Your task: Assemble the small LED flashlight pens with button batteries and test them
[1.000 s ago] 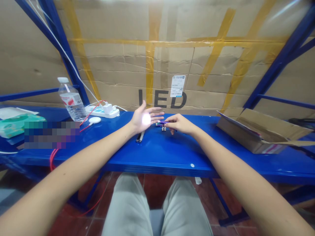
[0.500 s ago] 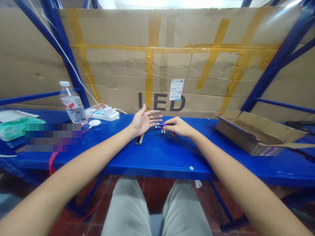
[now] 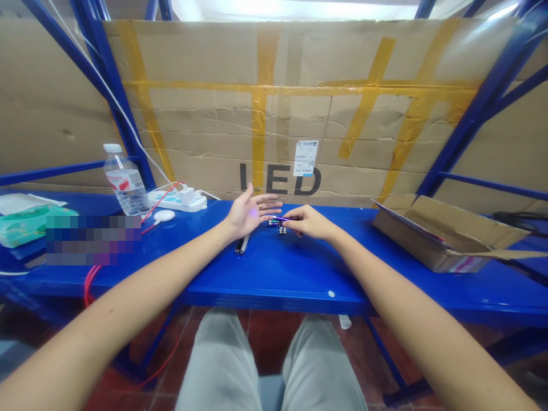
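My right hand [image 3: 311, 222] pinches a slim purple penlight [image 3: 279, 218] between thumb and fingers, its tip toward my left palm. My left hand [image 3: 245, 216] is held open, palm turned to the light and fingers spread, holding nothing. A violet spot of light shows on that palm. Beneath the penlight, small shiny metal pieces [image 3: 282, 230] lie on the blue table [image 3: 274, 271], partly hidden by my right hand; their kind is too small to tell. Two slim pen-like sticks [image 3: 242, 245], one dark and one silvery, lie below my left hand.
At the right stands an open cardboard box [image 3: 411, 242]. To the left are a water bottle [image 3: 126, 185], a white power strip [image 3: 177, 200], a red cable [image 3: 89, 282] and a green tissue pack [image 3: 32, 225]. A large taped cardboard panel [image 3: 205, 131] closes off the back.
A violet spot of light has appeared on my left palm. Both hands keep nearly the same place, and the penlight stays in my right hand.
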